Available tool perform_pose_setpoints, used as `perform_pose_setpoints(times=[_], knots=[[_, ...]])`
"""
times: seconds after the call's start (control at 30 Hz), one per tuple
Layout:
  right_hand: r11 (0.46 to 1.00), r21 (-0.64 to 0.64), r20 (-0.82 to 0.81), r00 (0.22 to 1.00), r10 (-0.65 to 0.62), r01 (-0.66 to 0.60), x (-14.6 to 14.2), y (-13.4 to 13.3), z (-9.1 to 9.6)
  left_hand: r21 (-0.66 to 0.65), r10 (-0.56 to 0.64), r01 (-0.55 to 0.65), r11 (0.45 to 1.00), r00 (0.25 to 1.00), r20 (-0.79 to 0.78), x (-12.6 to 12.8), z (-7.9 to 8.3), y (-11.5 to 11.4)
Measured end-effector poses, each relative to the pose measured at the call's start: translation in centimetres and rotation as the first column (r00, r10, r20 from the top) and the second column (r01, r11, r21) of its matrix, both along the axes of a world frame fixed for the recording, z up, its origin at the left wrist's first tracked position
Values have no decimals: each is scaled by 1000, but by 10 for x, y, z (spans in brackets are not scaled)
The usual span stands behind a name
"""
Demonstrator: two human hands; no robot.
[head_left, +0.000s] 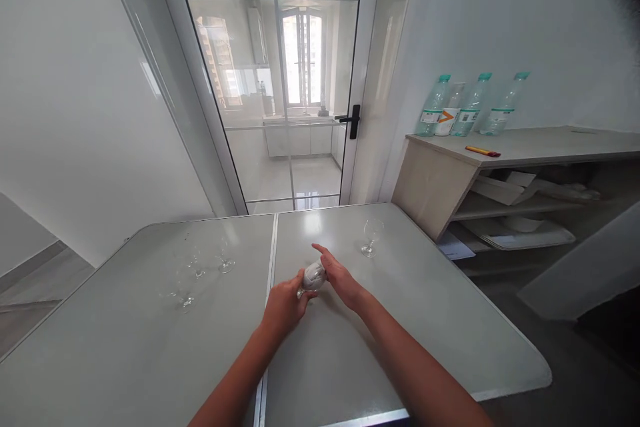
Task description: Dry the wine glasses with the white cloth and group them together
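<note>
Over the middle of the table, my left hand (286, 303) is closed around the lower part of a small stemmed glass (301, 293). Crumpled white material (314, 276), paper or cloth, fills or covers the bowl; I cannot tell which. My right hand (341, 275) lies against the right side of the bowl with its fingers stretched out. Another clear stemmed glass (372, 237) stands upright to the right. On the left half are several more clear glasses, one upright (227, 260) and others nearer the left edge (187, 299), hard to make out against the tabletop.
The grey table (125, 347) has a metal seam down its middle. Beyond it is a glass-paned door (315, 173) with a black handle (355, 122). At right, a shelf unit (435, 180) carries plastic bottles (469, 107), a tumbler (449, 117) and a red-yellow stick-like packet (483, 151).
</note>
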State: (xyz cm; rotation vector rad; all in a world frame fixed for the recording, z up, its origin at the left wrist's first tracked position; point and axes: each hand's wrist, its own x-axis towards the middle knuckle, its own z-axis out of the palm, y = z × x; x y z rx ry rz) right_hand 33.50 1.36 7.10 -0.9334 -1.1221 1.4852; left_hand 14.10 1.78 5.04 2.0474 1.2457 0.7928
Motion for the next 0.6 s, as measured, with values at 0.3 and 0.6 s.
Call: perform_pose_setpoints(times=[0.3,0.6], knots=[[977,135,66,985,159,-167,24,0,7,-755,113,527,391,786,607,-3,-2,9],[911,399,138,989,56,-108,17,-10,-1,-745,-8,584,321,789,615,-18,6,14]])
